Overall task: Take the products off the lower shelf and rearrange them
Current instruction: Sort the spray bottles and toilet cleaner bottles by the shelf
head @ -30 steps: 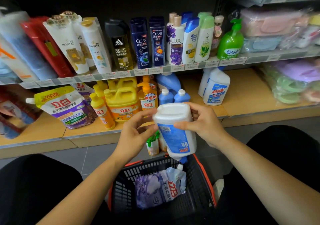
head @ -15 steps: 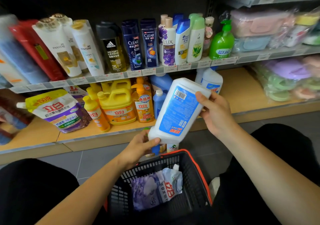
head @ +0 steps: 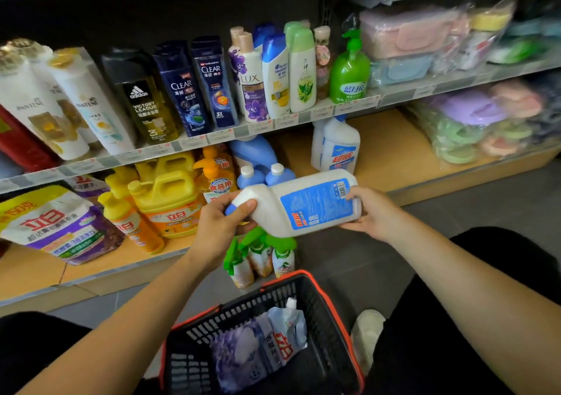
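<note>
I hold a white cleaner bottle (head: pixel 303 204) with a blue label lying almost level in front of the lower shelf (head: pixel 394 163). My left hand (head: pixel 223 221) grips its blue-capped neck end. My right hand (head: pixel 368 212) grips its base. Another white cleaner bottle (head: pixel 337 145) of the same kind stands on the lower shelf behind. Yellow detergent jugs (head: pixel 165 194), orange pump bottles (head: pixel 217 176), blue bottles (head: pixel 258 166) and a purple refill pouch (head: pixel 57 224) fill the shelf's left part.
A black basket (head: pixel 328 328) with an orange rim stands on the floor between my knees, holding a purple pouch (head: pixel 264 346). Green-capped spray bottles (head: pixel 261 258) stand on the floor by the shelf edge. Shampoo bottles (head: pixel 182 90) line the upper shelf. Wrapped plastic goods (head: pixel 473 124) lie at right.
The white bottle has turned from upside down above the basket to nearly level and risen towards the shelf. My left hand slid to its neck, my right to its base.
</note>
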Demonstrator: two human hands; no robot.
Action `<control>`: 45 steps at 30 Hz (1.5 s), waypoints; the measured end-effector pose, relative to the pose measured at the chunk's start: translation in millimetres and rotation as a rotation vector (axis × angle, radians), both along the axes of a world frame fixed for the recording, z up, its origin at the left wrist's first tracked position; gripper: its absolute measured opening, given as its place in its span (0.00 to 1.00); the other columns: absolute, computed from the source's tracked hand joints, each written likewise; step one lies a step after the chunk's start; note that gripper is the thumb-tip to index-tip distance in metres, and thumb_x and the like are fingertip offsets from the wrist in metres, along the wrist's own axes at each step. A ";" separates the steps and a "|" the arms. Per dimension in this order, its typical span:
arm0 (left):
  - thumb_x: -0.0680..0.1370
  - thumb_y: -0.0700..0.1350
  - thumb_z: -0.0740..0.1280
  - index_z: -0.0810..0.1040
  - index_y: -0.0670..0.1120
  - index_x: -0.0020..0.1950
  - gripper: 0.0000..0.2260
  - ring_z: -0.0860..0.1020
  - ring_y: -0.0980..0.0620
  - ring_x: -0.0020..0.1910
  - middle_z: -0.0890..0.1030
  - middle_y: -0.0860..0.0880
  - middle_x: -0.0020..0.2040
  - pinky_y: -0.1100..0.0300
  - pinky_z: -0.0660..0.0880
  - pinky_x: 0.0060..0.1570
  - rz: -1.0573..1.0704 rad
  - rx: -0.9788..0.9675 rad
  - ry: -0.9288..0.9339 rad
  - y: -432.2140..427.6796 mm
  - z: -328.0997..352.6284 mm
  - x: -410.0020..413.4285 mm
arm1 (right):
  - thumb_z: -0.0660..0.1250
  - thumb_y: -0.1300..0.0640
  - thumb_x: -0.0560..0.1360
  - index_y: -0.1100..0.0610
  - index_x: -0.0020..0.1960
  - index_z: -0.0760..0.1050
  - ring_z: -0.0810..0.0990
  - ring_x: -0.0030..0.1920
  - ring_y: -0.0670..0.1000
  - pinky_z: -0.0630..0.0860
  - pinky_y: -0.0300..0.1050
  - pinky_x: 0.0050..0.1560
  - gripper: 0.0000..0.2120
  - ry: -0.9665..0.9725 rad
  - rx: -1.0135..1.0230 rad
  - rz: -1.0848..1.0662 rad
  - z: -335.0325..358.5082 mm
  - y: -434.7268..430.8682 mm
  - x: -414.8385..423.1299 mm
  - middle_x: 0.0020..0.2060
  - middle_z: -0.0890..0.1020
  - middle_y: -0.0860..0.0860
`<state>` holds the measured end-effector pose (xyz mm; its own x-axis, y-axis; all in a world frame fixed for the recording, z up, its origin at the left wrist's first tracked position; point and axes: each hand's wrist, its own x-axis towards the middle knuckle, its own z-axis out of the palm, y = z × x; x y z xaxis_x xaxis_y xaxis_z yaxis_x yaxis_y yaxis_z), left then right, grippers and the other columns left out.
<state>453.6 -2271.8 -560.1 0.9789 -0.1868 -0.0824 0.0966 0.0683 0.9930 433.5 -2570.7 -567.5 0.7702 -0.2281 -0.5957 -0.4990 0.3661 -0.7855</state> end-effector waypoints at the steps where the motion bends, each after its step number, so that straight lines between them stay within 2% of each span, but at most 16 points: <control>1: 0.78 0.43 0.72 0.82 0.45 0.58 0.10 0.85 0.48 0.47 0.86 0.46 0.49 0.59 0.82 0.43 -0.010 0.042 -0.029 -9.0 3.3 5.3 | 0.65 0.64 0.72 0.55 0.56 0.75 0.85 0.45 0.56 0.80 0.50 0.41 0.14 0.055 -0.048 -0.009 -1.9 -2.0 3.7 0.47 0.85 0.56; 5: 0.75 0.45 0.77 0.83 0.47 0.57 0.11 0.84 0.45 0.48 0.84 0.46 0.48 0.51 0.84 0.45 -0.084 0.329 -0.229 -48.7 6.7 29.1 | 0.71 0.57 0.75 0.56 0.50 0.76 0.80 0.39 0.52 0.73 0.44 0.34 0.06 0.098 -0.205 -0.053 -3.2 -22.9 29.1 0.42 0.81 0.52; 8: 0.72 0.48 0.79 0.84 0.47 0.55 0.14 0.83 0.50 0.47 0.85 0.49 0.47 0.54 0.80 0.49 -0.095 0.576 -0.350 -75.3 -8.5 43.7 | 0.74 0.59 0.73 0.55 0.48 0.81 0.82 0.44 0.50 0.82 0.49 0.45 0.05 -0.052 -0.418 -0.121 -0.2 -50.2 57.6 0.46 0.84 0.51; 9: 0.71 0.49 0.80 0.84 0.48 0.54 0.14 0.82 0.52 0.45 0.85 0.50 0.46 0.58 0.79 0.48 -0.104 0.629 -0.360 -82.8 -15.9 47.8 | 0.76 0.59 0.72 0.54 0.49 0.82 0.83 0.45 0.48 0.82 0.48 0.48 0.07 -0.100 -0.511 -0.099 1.5 -57.8 66.5 0.46 0.84 0.50; 12: 0.69 0.52 0.81 0.85 0.49 0.53 0.15 0.81 0.54 0.44 0.84 0.53 0.44 0.63 0.75 0.45 -0.183 0.767 -0.353 -100.2 -44.3 58.8 | 0.79 0.60 0.69 0.56 0.57 0.81 0.82 0.47 0.45 0.79 0.38 0.42 0.17 -0.191 -0.702 0.058 1.6 -74.5 93.7 0.52 0.84 0.51; 15: 0.68 0.54 0.81 0.85 0.49 0.54 0.18 0.81 0.52 0.45 0.85 0.53 0.46 0.57 0.76 0.48 -0.278 0.885 -0.348 -109.4 -74.0 67.6 | 0.79 0.60 0.69 0.57 0.69 0.74 0.80 0.57 0.49 0.79 0.45 0.53 0.30 -0.202 -0.858 0.181 -8.0 -84.4 119.7 0.61 0.80 0.53; 17: 0.68 0.54 0.81 0.85 0.51 0.54 0.17 0.80 0.53 0.45 0.85 0.54 0.47 0.57 0.75 0.47 -0.317 0.923 -0.349 -111.9 -91.7 72.7 | 0.79 0.62 0.69 0.55 0.74 0.68 0.77 0.60 0.49 0.78 0.46 0.55 0.37 -0.214 -0.891 0.210 -14.8 -88.8 135.1 0.66 0.77 0.52; 21: 0.69 0.51 0.81 0.85 0.50 0.56 0.17 0.78 0.56 0.44 0.82 0.56 0.47 0.63 0.70 0.42 -0.419 0.945 -0.340 -115.8 -124.0 79.1 | 0.79 0.63 0.68 0.52 0.80 0.55 0.73 0.69 0.54 0.77 0.54 0.64 0.49 -0.253 -0.873 0.242 -29.1 -97.4 164.6 0.73 0.69 0.53; 26: 0.71 0.52 0.79 0.84 0.52 0.60 0.18 0.80 0.52 0.50 0.83 0.53 0.54 0.54 0.76 0.50 -0.480 0.947 -0.387 -132.3 -135.8 85.6 | 0.81 0.61 0.66 0.51 0.80 0.54 0.70 0.70 0.56 0.75 0.48 0.62 0.51 -0.266 -0.960 0.272 -47.3 -105.1 196.0 0.74 0.65 0.53; 28: 0.71 0.53 0.78 0.83 0.53 0.60 0.18 0.79 0.52 0.50 0.83 0.54 0.54 0.53 0.77 0.50 -0.505 0.952 -0.403 -135.7 -135.7 86.5 | 0.82 0.55 0.64 0.51 0.77 0.63 0.69 0.68 0.59 0.73 0.49 0.62 0.46 -0.228 -1.122 0.264 -54.5 -109.2 202.0 0.68 0.65 0.54; 30: 0.71 0.53 0.78 0.83 0.53 0.60 0.18 0.79 0.53 0.49 0.83 0.55 0.53 0.53 0.77 0.50 -0.525 0.911 -0.398 -137.9 -136.1 82.3 | 0.83 0.50 0.62 0.52 0.66 0.72 0.70 0.62 0.58 0.71 0.46 0.56 0.36 -0.213 -1.220 0.229 -63.3 -112.0 200.9 0.59 0.65 0.51; 34: 0.74 0.51 0.76 0.82 0.55 0.61 0.16 0.79 0.57 0.49 0.83 0.58 0.53 0.52 0.78 0.52 -0.542 0.878 -0.377 -138.0 -137.0 68.6 | 0.83 0.55 0.61 0.49 0.52 0.72 0.79 0.50 0.51 0.72 0.37 0.36 0.27 -0.302 -1.022 0.156 -73.4 -108.3 184.2 0.50 0.77 0.45; 36: 0.74 0.52 0.75 0.80 0.56 0.65 0.19 0.80 0.55 0.55 0.84 0.57 0.57 0.51 0.77 0.56 -0.544 0.909 -0.355 -135.7 -132.5 65.4 | 0.83 0.56 0.61 0.49 0.51 0.72 0.80 0.50 0.50 0.71 0.34 0.34 0.26 -0.336 -1.006 0.164 -69.1 -104.1 174.4 0.49 0.79 0.45; 39: 0.73 0.50 0.75 0.77 0.55 0.70 0.25 0.80 0.54 0.61 0.83 0.56 0.62 0.53 0.77 0.59 -0.587 0.923 -0.336 -127.4 -120.1 62.8 | 0.83 0.60 0.62 0.54 0.54 0.75 0.81 0.53 0.52 0.78 0.42 0.42 0.25 -0.347 -1.013 0.224 -57.3 -97.4 159.0 0.52 0.81 0.49; 42: 0.75 0.48 0.75 0.80 0.51 0.66 0.20 0.81 0.57 0.58 0.83 0.56 0.60 0.54 0.79 0.58 -0.537 0.844 -0.328 -115.2 -103.8 60.6 | 0.82 0.63 0.63 0.57 0.58 0.77 0.81 0.57 0.54 0.81 0.53 0.53 0.26 -0.353 -0.981 0.326 -36.7 -89.9 141.0 0.56 0.82 0.53; 45: 0.75 0.49 0.76 0.82 0.50 0.63 0.17 0.80 0.60 0.59 0.83 0.57 0.60 0.53 0.77 0.62 -0.444 0.778 -0.319 -100.8 -85.9 57.1 | 0.81 0.64 0.63 0.57 0.58 0.78 0.81 0.56 0.54 0.81 0.51 0.52 0.25 -0.392 -0.922 0.394 -9.5 -81.5 120.8 0.54 0.82 0.52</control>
